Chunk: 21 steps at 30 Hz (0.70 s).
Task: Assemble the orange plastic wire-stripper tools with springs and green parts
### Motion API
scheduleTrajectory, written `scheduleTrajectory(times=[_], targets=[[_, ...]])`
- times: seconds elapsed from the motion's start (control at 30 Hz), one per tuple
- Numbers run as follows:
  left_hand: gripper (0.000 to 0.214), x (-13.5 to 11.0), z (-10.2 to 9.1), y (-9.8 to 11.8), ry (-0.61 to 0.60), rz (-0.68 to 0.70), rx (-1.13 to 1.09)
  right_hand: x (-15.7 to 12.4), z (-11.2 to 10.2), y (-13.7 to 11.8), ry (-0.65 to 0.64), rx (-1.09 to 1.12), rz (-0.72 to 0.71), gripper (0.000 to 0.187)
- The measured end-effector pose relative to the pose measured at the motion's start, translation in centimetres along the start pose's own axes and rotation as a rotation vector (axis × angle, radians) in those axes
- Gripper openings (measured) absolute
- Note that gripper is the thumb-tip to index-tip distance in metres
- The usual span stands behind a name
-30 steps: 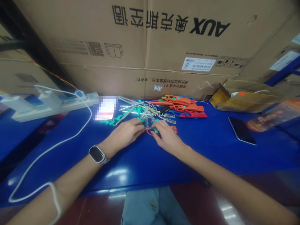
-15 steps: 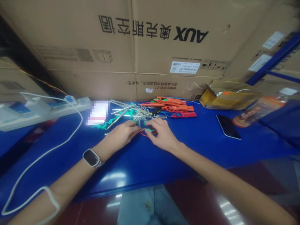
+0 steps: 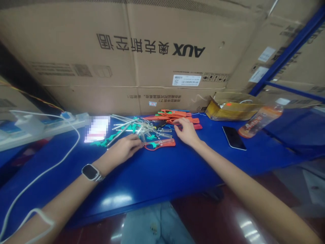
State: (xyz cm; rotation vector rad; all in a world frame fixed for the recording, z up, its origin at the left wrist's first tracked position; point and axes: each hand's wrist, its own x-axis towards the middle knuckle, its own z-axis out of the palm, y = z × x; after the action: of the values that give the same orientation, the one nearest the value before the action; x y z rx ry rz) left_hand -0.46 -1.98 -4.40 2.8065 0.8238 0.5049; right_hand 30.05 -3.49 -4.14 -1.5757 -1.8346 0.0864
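My left hand (image 3: 128, 146) is closed, its fingertips pinching the near end of an orange lighter casing half (image 3: 170, 142). That casing lies flat with its inside up, a green trigger and a clear part set in it. My right hand (image 3: 187, 131) hovers over the stacked orange and red lighter casings (image 3: 175, 113) at the back, thumb and fingers apart, some fingertips hidden. Between the hands lies a pile of clear fuel tanks with thin wires (image 3: 165, 135). Metal tubes (image 3: 123, 131) and green triggers (image 3: 132, 128) are heaped beyond my left hand.
A lit, blurred screen (image 3: 98, 128) and a white power strip (image 3: 50, 127) are at the left, with a white cable (image 3: 48, 169) across the table. On the right are a phone (image 3: 233, 138), an orange drink bottle (image 3: 261, 120) and a yellow box (image 3: 232, 110). Large cartons (image 3: 152, 20) stand behind.
My right hand has left the orange casing and moved right and back to the stacked casings. My left hand stays at the casing's end. The view has shifted slightly.
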Motion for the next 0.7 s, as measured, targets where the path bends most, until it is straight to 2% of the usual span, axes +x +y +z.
scheduleTrajectory(times=[0.23, 0.43, 0.7], targets=[[0.028, 1.1, -1.2, 0.2, -0.094, -0.015, 0.012, 4.9, 1.6, -0.6, -0.037, -0.297, 0.046, 0.029], [0.029, 0.9, -0.1, 0.2, -0.035, -0.041, 0.009, 8.0, 1.6, 1.2, -0.108, -0.343, 0.218, 0.031], [0.029, 1.1, 0.5, 1.0, 0.053, 0.029, 0.106, 9.6, 0.4, 2.4, -0.204, -0.315, 0.194, 0.025]])
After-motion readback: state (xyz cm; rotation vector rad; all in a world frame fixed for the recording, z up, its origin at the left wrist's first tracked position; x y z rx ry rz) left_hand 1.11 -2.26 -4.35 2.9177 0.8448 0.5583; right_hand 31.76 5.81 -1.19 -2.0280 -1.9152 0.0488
